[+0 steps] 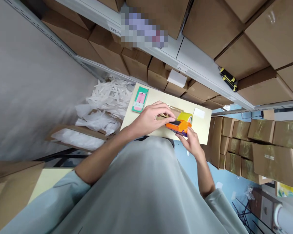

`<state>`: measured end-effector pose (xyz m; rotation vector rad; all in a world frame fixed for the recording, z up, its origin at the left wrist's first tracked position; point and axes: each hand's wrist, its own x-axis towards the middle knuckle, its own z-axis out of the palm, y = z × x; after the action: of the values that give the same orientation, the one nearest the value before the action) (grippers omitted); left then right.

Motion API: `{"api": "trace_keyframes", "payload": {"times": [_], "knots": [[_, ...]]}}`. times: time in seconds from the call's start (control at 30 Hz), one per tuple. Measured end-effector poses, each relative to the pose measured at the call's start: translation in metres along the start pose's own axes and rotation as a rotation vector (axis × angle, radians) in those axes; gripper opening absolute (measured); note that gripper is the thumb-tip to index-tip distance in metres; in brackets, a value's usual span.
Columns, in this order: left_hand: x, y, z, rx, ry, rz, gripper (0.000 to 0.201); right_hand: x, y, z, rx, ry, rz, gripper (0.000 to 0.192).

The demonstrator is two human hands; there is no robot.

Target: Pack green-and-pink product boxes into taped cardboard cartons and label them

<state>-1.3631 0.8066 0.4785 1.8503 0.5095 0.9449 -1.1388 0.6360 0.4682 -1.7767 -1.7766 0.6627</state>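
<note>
1. The left hand (148,118) lies palm down with its fingers (164,112) spread and pressed flat on a small brown parcel (169,112), most of which is hidden beneath them.
2. The right hand (191,143) has its fingers (185,136) curled around the underside of an orange tape dispenser (178,125), gripping it from below; the dispenser touches the parcel just beside the left fingertips.
3. A yellowish tape roll (185,117) sits in the dispenser, just beyond the right fingers.
4. All of this rests on a small pale worktop (151,97).
5. Beyond the left hand, near the worktop's far left corner, lies a green-and-pink packet (140,99); beyond the roll, a white slip (199,112).
6. Left of the worktop, an open box holds crumpled white bags (104,104).
7. Further out stand shelves of cardboard cartons (236,58), and taped cartons (263,143) are stacked on the floor to the right.
</note>
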Motion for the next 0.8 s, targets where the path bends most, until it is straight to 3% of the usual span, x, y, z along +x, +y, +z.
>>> {"api": "trace_keyframes", "payload": {"times": [0.13,0.33,0.47,0.57,0.67,0.8], "knots": [[-0.010,-0.008,0.009,0.047,0.030,0.001,0.030,0.002,0.003,-0.005,-0.015,-0.106,0.018,0.041],[-0.041,-0.026,0.030,-0.027,0.091,-0.204,0.030,0.001,0.005,-0.037,-0.037,-0.474,0.198,0.048],[-0.065,-0.070,0.042,-0.188,0.325,-0.487,0.031,0.016,0.019,-0.072,0.054,-0.710,0.360,0.056],[-0.071,-0.113,0.051,-0.302,0.411,-0.655,0.037,0.049,0.036,-0.084,0.227,-0.861,0.449,0.064],[-0.069,-0.149,0.063,-0.369,0.477,-0.770,0.035,0.091,0.056,-0.077,0.306,-0.995,0.525,0.070],[-0.070,-0.175,0.078,-0.428,0.568,-0.867,0.022,0.132,0.079,-0.056,0.316,-1.146,0.576,0.070]]}}
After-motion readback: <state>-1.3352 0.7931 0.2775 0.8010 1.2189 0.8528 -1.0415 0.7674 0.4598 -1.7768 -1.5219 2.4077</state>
